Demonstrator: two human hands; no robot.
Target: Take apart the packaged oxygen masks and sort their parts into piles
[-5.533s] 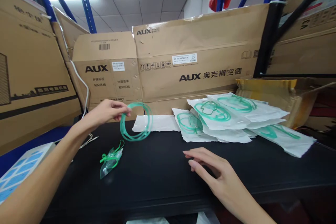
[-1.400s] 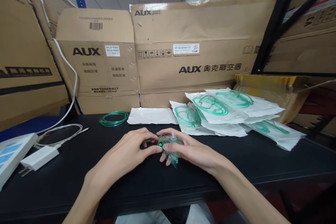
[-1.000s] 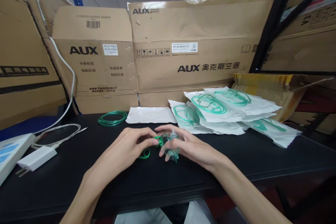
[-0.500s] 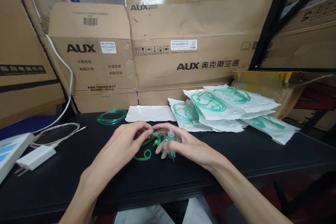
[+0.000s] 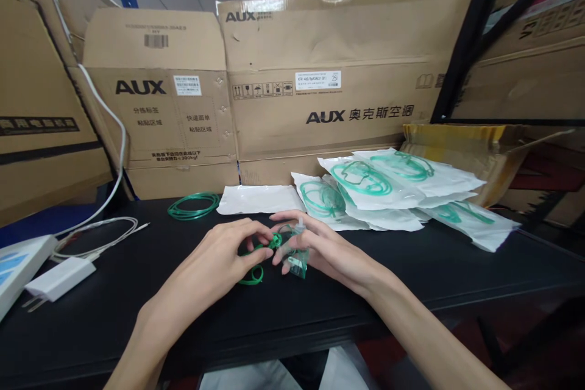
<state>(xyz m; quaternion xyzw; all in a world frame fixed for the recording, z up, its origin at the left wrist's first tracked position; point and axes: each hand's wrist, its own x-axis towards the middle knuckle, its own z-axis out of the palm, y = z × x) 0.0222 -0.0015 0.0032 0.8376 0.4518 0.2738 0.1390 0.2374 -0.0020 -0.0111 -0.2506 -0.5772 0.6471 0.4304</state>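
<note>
One mask [image 5: 298,264] now between fingers [image 5: 290,215]

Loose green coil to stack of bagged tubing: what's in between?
A flat white packet lies between the coil and the stack of bagged tubing, in the head view.

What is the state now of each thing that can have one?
Left hand: pinching green strap
Right hand: curled around clear mask
Green strap: bunched, one loop free
Clear mask: held, partly hidden
Green tubing: coiled, unheld
White adapter: unplugged, prongs bare
White cable: loosely looped
Mask packets: filled, piled
White packet: flat, contents hidden
</note>
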